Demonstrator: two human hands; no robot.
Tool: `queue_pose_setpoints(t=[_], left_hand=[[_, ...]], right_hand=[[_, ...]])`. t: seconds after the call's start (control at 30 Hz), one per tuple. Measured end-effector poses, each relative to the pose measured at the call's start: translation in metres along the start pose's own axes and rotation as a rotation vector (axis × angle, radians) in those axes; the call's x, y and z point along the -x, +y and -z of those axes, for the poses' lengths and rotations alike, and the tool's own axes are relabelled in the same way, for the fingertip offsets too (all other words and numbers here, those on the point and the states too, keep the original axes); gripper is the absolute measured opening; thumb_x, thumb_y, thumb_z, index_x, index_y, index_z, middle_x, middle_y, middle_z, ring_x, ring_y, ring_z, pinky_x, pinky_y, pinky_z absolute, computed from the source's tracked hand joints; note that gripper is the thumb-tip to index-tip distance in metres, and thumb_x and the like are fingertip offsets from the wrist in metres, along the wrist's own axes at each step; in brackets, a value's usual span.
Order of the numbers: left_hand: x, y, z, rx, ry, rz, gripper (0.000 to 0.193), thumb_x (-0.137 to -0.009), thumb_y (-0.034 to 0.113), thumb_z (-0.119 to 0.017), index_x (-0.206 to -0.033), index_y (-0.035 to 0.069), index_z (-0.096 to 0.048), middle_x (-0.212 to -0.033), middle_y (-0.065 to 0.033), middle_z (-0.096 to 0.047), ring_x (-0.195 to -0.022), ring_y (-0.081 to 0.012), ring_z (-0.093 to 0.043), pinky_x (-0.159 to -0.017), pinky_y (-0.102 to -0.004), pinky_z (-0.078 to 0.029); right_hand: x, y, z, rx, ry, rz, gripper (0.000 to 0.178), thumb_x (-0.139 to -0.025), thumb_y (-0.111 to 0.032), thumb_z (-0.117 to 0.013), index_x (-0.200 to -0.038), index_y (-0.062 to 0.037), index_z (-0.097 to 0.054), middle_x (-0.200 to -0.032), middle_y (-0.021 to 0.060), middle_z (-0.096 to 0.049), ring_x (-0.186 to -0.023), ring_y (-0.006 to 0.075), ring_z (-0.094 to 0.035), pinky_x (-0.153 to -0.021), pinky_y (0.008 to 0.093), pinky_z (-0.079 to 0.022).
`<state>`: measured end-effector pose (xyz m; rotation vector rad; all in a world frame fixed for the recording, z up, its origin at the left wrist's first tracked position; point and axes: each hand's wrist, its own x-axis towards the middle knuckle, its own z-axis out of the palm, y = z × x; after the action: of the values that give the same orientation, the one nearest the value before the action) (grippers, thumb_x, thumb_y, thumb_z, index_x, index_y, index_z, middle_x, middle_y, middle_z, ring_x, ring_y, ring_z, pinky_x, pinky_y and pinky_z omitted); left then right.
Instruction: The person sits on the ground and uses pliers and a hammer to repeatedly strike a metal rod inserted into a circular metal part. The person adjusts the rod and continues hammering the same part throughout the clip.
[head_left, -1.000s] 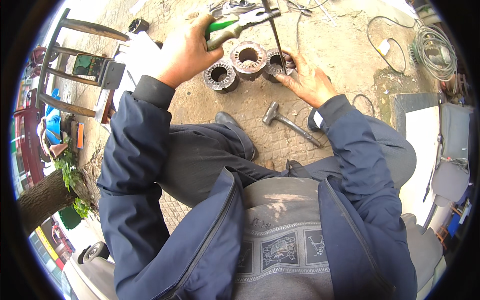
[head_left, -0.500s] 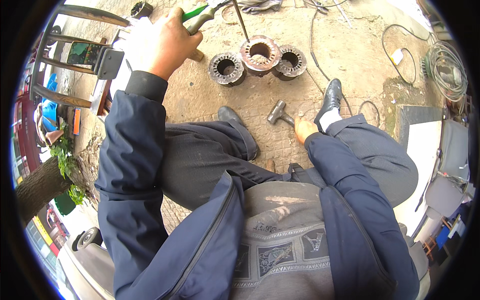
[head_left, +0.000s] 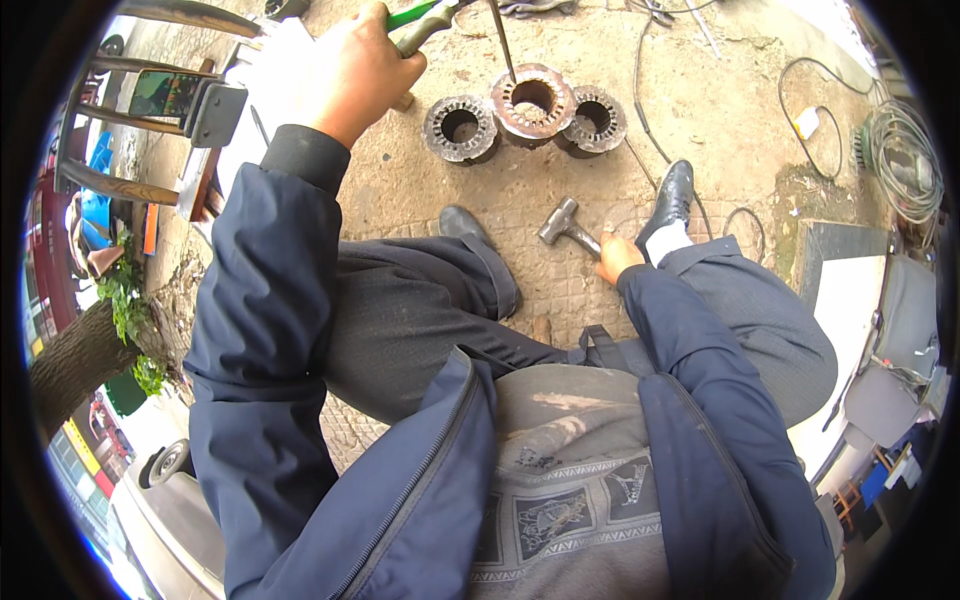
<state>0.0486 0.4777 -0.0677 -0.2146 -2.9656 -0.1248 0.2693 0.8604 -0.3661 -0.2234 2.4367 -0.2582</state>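
Observation:
My left hand (head_left: 365, 75) is closed around a pair of pliers (head_left: 425, 30) with green and grey handles. The jaws lie at the top edge of the picture, next to a thin dark metal rod (head_left: 503, 45). That rod slants down to the slotted rim of the middle stator core (head_left: 565, 103). Beside it stand a left core (head_left: 434, 132) and a right core (head_left: 618, 124), both ring-shaped with slots around the bore. Low between my feet, my right hand (head_left: 617, 257) grips the handle of a hammer (head_left: 558, 221), its head pointing toward the cores.
At the left stands a wooden chair frame (head_left: 120, 180) close to my left arm, with a tree trunk (head_left: 80, 365) below it. A dark cable (head_left: 640, 100) runs across the ground right of the cores. Coiled wire (head_left: 900, 160) lies at the far right.
The whole view has shifted slightly, with the cores a little further right and higher. Both hands keep their holds, and the rod's tip remains on the middle core's rim.

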Motion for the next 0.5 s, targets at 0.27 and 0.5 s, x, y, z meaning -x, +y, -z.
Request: queue_pose_setpoints(t=[0.27, 0.5], left_hand=[[-0.003, 0.003, -0.005, -0.062, 0.009, 0.0, 0.045, -0.085, 0.036, -0.076, -0.111, 0.0, -0.068, -0.089, -0.0263, -0.074, -0.081, -0.041, -0.075, -0.076, -0.0469, -0.059], [-0.001, -0.005, -0.015, -0.015, 0.01, 0.001, 0.046, -0.084, 0.033, -0.077, -0.113, -0.001, -0.067, -0.087, -0.0256, -0.074, -0.08, -0.0399, -0.075, -0.076, -0.0467, -0.059]], right_hand=[[0.008, -0.009, 0.01, -0.024, 0.0, -0.005, 0.039, -0.082, -0.015, -0.07, -0.114, 0.005, -0.065, -0.101, 0.0284, -0.074, -0.098, 0.0444, -0.073, -0.09, 0.0509, -0.057], [0.008, -0.009, 0.007, -0.032, 0.043, 0.006, 0.036, -0.082, -0.011, -0.067, -0.114, 0.0028, -0.067, -0.101, 0.0285, -0.074, -0.098, 0.0443, -0.073, -0.09, 0.0507, -0.057]])
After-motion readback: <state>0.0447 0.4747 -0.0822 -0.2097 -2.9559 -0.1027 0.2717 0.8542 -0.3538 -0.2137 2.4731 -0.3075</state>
